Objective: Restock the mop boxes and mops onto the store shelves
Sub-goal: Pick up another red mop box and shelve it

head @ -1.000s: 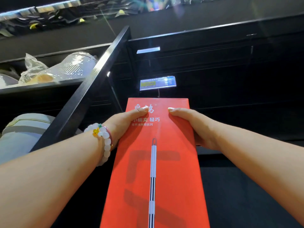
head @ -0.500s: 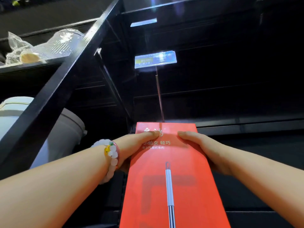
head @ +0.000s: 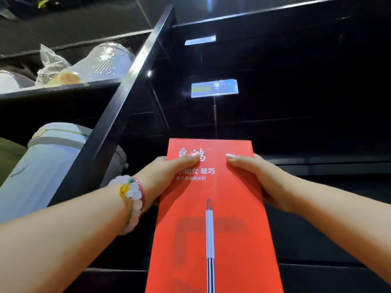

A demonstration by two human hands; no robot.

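Note:
A long red mop box (head: 213,218), printed with white characters and a picture of a mop handle, stands upright in front of a dark shelf bay (head: 296,102). My left hand (head: 167,176) grips its upper left edge with the thumb across the front. My right hand (head: 260,178) grips the upper right edge the same way. A beaded bracelet sits on my left wrist. The fingers behind the box are hidden.
A black upright post (head: 118,115) divides the shelving. Left of it stand a pale grey bucket (head: 48,161) below and plastic-wrapped goods (head: 91,64) on a shelf above. A price tag (head: 214,88) hangs on a thin rod above the box.
The box sat higher in view a second ago, dropped low half a second ago, and now sits in between. Both hands keep the same grip on its top end.

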